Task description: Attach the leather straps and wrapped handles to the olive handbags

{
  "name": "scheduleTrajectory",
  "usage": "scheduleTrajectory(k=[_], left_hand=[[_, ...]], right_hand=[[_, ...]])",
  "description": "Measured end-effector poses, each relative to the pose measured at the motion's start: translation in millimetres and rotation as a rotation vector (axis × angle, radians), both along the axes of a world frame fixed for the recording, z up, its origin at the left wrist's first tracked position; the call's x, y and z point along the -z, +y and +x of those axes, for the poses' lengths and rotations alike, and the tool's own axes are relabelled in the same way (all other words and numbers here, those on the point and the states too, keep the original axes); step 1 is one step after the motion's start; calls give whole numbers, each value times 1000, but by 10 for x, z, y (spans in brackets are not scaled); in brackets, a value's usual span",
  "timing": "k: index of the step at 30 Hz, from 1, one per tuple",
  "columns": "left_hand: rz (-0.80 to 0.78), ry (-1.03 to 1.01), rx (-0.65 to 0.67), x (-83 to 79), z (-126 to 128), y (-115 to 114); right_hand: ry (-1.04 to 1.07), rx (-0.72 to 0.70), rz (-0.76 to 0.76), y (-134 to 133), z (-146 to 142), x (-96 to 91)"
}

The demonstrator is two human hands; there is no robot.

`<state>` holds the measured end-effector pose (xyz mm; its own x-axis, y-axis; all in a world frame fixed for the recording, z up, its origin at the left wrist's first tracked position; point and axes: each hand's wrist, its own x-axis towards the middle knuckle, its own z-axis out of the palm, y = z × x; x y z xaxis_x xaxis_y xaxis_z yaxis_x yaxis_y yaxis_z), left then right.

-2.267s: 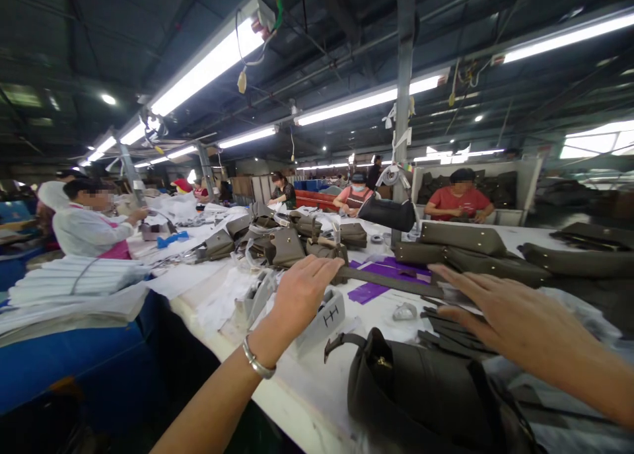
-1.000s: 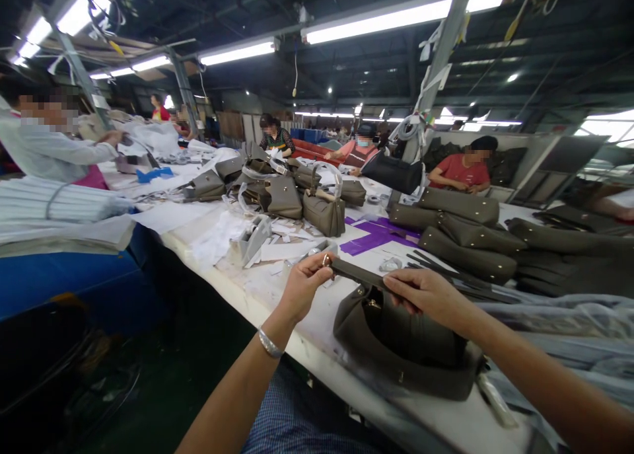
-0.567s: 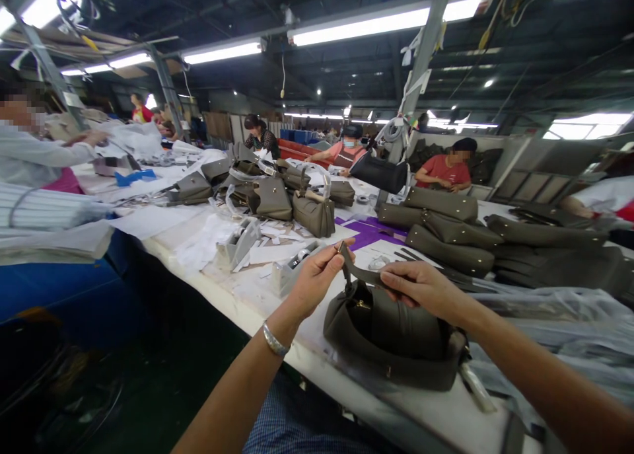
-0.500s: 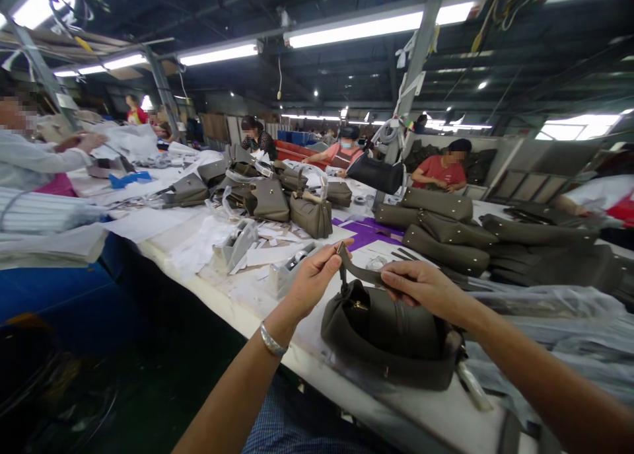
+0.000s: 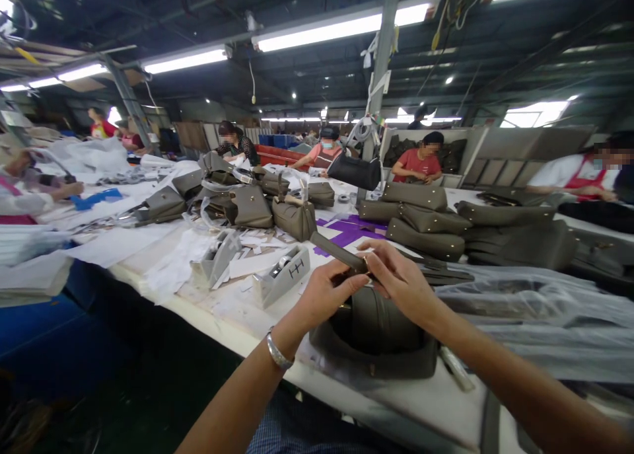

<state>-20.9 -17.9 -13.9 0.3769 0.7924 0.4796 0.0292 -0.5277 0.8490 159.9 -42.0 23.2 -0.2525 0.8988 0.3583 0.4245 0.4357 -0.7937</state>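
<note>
Strap, shifted, in both grips

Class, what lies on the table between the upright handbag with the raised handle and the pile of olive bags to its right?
Purple sheets lie between the upright handbag and the olive bag pile, as the head view shows.

Under the left hand and right hand, the open bag blocks the way down; straight up, there is room. Left of them stands a tape dispenser, with a passable strip of tabletop before it. Rightward lies plastic wrap; beyond, piled bags.
</note>
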Motion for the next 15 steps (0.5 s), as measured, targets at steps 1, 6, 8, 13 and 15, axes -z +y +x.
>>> scheduleTrajectory(k=[1, 6, 8, 13, 15], left_hand=[[22, 14, -29, -12, 44, 0], [20, 75, -28, -8, 199, 54], [-21, 91, -20, 15, 250, 91], [-78, 42, 74, 9, 328, 134], [-39, 86, 55, 6, 383, 128]], right_hand=[[-16, 34, 84, -8, -15, 12], [-353, 150, 381, -27, -60, -2], [-438, 206, 423, -21, -75, -10], [-573, 310, 672, -22, -100, -51], [-567, 280, 704, -35, -129, -89]])
